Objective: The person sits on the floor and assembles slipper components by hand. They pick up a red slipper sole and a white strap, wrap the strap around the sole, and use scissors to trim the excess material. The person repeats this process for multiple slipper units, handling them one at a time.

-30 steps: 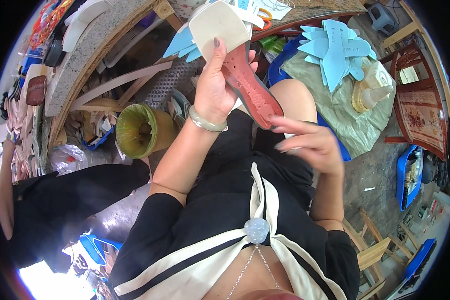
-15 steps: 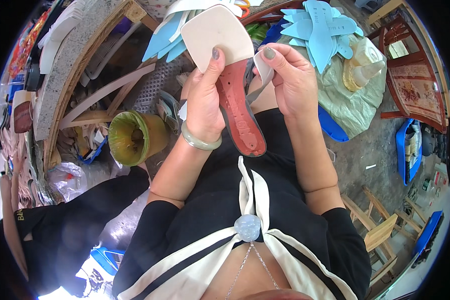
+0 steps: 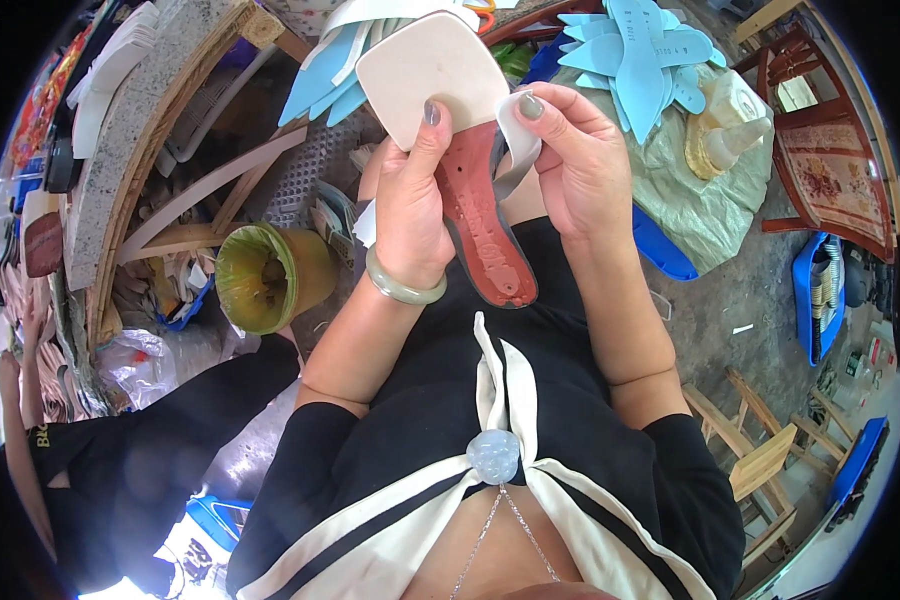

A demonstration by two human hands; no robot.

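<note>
A shoe insole (image 3: pixel 477 215) is held over my lap, with a squared cream front (image 3: pixel 435 72) and a brown-red rear part edged in dark material. My left hand (image 3: pixel 410 205) is closed on its left side, the thumb lying flat on the face near where cream meets red. At the right edge a narrow strip (image 3: pixel 518 135), white and grey, curls away from the insole. My right hand (image 3: pixel 582 160) pinches that strip between thumb and fingers. The insole's underside and the fingers behind it are hidden.
Light-blue shoe-shaped pieces (image 3: pixel 645 60) and a squeeze bottle (image 3: pixel 735 145) rest on a greenish sheet at the right. A lined yellow-green bin (image 3: pixel 275 275) stands left, beside a stone-topped bench (image 3: pixel 155 125). Another person's dark-clothed leg (image 3: pixel 190 400) is at lower left. A wooden stool (image 3: pixel 760 465) stands lower right.
The strip at the insole's right edge now curls more broadly beside it. My right hand has shifted slightly left, and the insole's rear end has tipped a little to the right.
</note>
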